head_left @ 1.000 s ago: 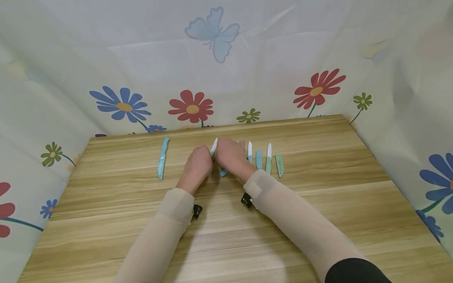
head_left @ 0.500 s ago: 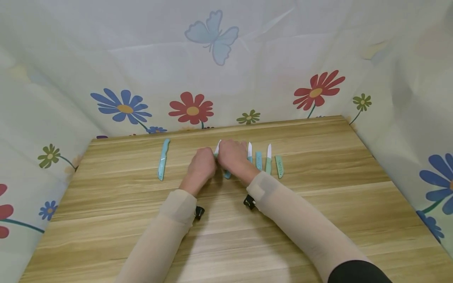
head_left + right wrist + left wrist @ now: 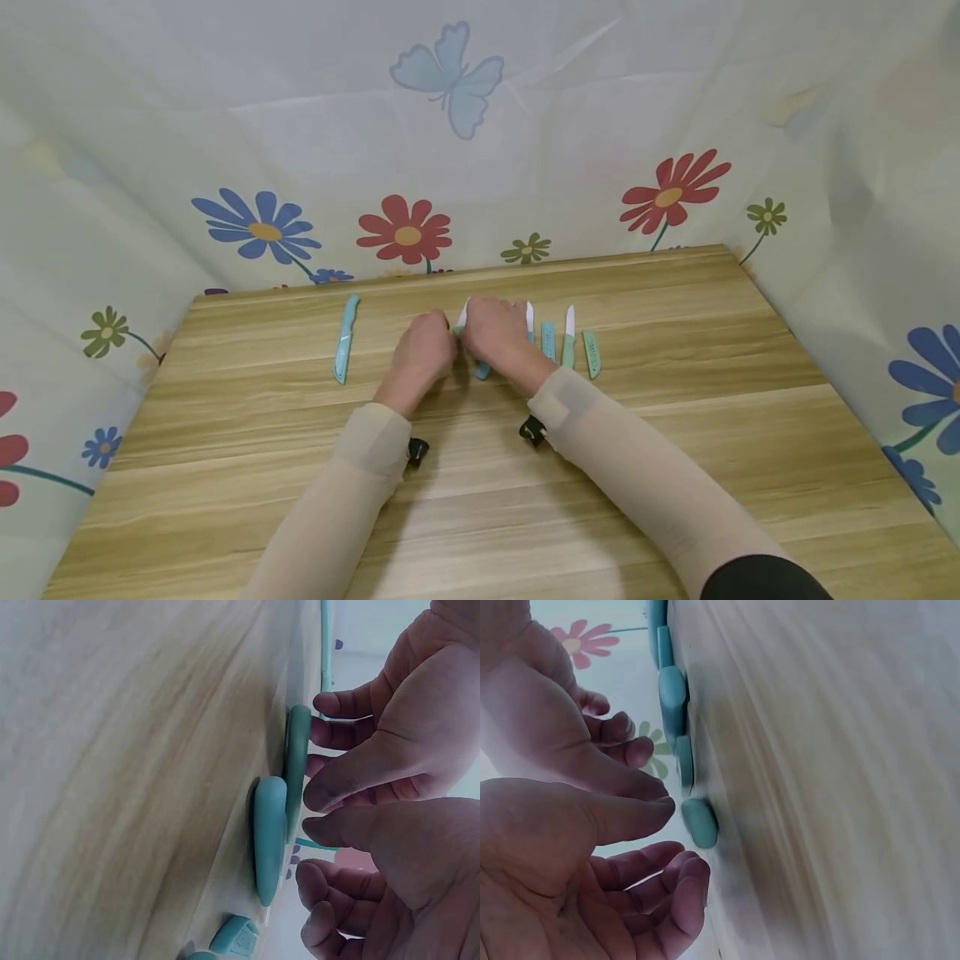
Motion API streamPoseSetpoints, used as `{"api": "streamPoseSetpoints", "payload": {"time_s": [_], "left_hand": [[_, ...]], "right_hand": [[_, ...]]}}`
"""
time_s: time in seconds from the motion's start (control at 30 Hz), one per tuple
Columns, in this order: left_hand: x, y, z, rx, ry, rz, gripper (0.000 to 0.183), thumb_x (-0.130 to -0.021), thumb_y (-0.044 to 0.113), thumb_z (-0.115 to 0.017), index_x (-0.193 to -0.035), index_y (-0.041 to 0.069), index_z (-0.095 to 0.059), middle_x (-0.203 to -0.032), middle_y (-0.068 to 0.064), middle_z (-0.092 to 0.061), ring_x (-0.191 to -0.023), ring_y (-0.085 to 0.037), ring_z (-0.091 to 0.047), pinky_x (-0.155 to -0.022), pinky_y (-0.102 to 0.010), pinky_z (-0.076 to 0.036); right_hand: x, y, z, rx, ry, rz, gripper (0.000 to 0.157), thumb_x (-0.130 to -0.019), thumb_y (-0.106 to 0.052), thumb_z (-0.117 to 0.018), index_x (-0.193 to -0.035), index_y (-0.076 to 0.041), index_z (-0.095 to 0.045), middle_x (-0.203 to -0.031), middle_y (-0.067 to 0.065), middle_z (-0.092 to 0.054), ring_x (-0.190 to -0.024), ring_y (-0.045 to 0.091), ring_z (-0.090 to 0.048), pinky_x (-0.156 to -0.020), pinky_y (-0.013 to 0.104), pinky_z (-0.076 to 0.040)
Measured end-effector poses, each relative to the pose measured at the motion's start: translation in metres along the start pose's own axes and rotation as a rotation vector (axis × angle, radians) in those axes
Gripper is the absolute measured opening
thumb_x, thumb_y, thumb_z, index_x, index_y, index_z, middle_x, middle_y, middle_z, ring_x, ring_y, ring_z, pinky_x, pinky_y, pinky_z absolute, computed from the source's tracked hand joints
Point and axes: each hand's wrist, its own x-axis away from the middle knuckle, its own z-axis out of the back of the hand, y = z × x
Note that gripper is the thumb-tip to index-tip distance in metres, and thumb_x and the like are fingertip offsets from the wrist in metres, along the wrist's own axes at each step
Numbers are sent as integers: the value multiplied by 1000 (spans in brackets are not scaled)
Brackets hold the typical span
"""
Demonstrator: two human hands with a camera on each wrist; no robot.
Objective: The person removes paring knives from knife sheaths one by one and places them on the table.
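My left hand (image 3: 427,346) grips the green handle of a paring knife (image 3: 462,315), whose white blade points away from me. In the left wrist view the handle end (image 3: 700,823) shows between thumb and fingers. Close beside it, my right hand (image 3: 495,333) holds a blue-green knife sheath (image 3: 482,370) from above, covering most of it. Just right of that lies a blue-handled knife (image 3: 530,318), partly hidden by the right hand. The right wrist view shows its handle (image 3: 270,840) below the right thumb. Both hands work low at the tabletop.
Further right lie a blue sheath (image 3: 548,340), an unsheathed green knife (image 3: 569,337) and a green sheath (image 3: 592,354). A light blue sheathed knife (image 3: 347,339) lies alone at the left. Flowered cloth (image 3: 555,167) encloses the wooden table (image 3: 465,517) behind and at the sides.
Both hands have shifted slightly right, and the green knife and the sheath under the right hand moved with them. The other knives and sheaths stay where they were.
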Motion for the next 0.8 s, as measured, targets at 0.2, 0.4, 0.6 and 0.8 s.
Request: {"api": "streamPoseSetpoints", "payload": {"time_s": [0.2,0.4,0.6,0.8], "left_hand": [[4,-8,8,-6,1,-1,34,-104,20,-64,-128,-4,-65,-129,-19,-68,-108,-33,-68,-93,-48,-57],[9,-14,16,-62,59,-32,36,-104,26,-68,-128,-2,-67,-127,-20,-66,-109,-38,-67,-90,-52,-58],[13,-25,23,-143,143,-71,37,-104,28,-70,-128,0,-68,-124,-20,-65,-114,-42,-62,-96,-57,-53],[13,-40,32,-161,199,-87,37,-104,27,-70,-128,-1,-68,-126,-21,-64,-116,-44,-59,-98,-60,-50]], "right_hand": [[6,0,4,-26,26,43,31,-98,-28,-71,-69,-17,-65,-67,-1,-63,-68,21,-59,-80,42,-36],[15,0,6,-3,76,98,18,-100,-32,-72,-95,-15,-71,-91,1,-68,-85,25,-62,-85,46,-42],[27,1,5,19,105,157,33,-100,-39,-73,-122,-14,-72,-117,8,-68,-111,33,-62,-96,54,-44],[39,1,3,33,128,204,38,-101,-41,-71,-129,-16,-70,-125,8,-65,-117,33,-58,-95,52,-46]]}}
